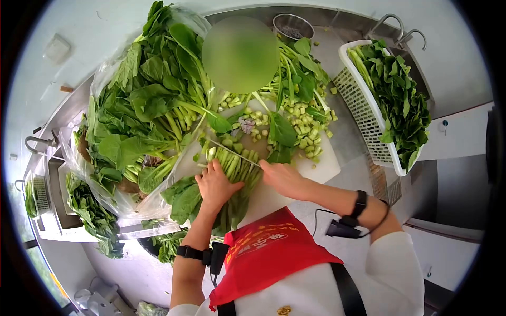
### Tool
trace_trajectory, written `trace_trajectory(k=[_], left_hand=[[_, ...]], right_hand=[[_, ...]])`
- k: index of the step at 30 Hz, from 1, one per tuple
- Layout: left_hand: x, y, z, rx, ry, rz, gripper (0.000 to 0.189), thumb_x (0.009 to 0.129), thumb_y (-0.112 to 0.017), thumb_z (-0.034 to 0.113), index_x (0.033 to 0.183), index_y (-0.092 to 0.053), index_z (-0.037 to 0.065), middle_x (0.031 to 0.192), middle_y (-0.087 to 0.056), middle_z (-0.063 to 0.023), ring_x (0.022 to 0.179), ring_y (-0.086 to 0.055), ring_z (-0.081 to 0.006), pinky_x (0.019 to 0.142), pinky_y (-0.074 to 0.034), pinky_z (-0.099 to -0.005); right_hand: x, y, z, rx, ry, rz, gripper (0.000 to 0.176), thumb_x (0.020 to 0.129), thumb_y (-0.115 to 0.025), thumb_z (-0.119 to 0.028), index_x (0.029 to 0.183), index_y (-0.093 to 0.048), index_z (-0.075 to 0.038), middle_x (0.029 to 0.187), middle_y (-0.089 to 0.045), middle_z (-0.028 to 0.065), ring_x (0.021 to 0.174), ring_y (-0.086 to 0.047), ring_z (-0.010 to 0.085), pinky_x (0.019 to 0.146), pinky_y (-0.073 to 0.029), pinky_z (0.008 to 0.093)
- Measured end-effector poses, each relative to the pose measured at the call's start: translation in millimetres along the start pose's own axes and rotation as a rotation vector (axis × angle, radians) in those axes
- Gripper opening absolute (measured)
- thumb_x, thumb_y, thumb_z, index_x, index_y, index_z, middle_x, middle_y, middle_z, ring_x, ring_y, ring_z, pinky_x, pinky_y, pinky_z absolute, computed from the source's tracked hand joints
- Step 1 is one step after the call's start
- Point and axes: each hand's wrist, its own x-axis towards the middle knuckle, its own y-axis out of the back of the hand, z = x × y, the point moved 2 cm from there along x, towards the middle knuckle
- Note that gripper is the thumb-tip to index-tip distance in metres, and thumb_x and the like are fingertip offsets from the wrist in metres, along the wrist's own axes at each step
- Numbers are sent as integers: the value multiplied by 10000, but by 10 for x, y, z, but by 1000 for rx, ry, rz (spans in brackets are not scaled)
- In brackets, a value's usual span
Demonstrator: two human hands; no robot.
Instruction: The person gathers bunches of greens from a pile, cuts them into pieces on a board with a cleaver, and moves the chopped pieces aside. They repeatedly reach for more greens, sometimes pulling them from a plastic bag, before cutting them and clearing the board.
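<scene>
My left hand point(214, 185) presses down on a bunch of leafy greens point(229, 208), its fingers curled over the stalks and the thumb out to the side. In my right hand point(284, 180) is a kitchen knife point(234, 151); its thin blade lies across the stalk ends just beyond my left fingertips. The handle is hidden inside the fist. Under the bunch is a white cutting board point(328, 164). Chopped stem pieces point(307, 129) are scattered over its far and right parts, with a few loose leaves point(283, 130) among them.
A big heap of greens point(150, 95) in clear plastic fills the left side. To the right, a white basket point(363, 102) holds more greens beside a sink with taps point(387, 20). A metal bowl point(293, 26) stands at the back. A blurred round patch covers part of the far counter.
</scene>
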Motion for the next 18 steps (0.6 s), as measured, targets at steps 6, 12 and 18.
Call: trace_trajectory(k=[6, 12, 18], left_hand=[[-11, 81, -17, -74, -12, 18, 1063, 511, -819, 509, 1324, -380, -17, 1207, -542, -160, 1092, -540, -312, 940, -343, -468], [-262, 54, -151, -240, -111, 203, 1100, 503, -843, 481, 1365, -345, 14, 1221, -533, -168, 1131, -499, -322, 989, -299, -476], [-357, 14, -144, -254, -156, 215, 1156, 505, -855, 471, 1403, -291, 9, 1256, -507, -182, 1163, -468, -338, 1004, -288, -465]], right_hand=[[87, -242, 268, 42, 107, 236, 178, 861, -516, -146, 980, -462, -25, 728, -623, 191, 626, -612, 403, 542, -482, 491], [62, 119, 622, -17, 141, 453, 121, 850, -550, -140, 939, -499, -75, 699, -600, 155, 581, -590, 366, 491, -469, 451], [-173, 381, 606, -51, 110, 598, 237, 803, -621, -99, 1011, -511, -121, 788, -585, 100, 604, -585, 334, 509, -473, 415]])
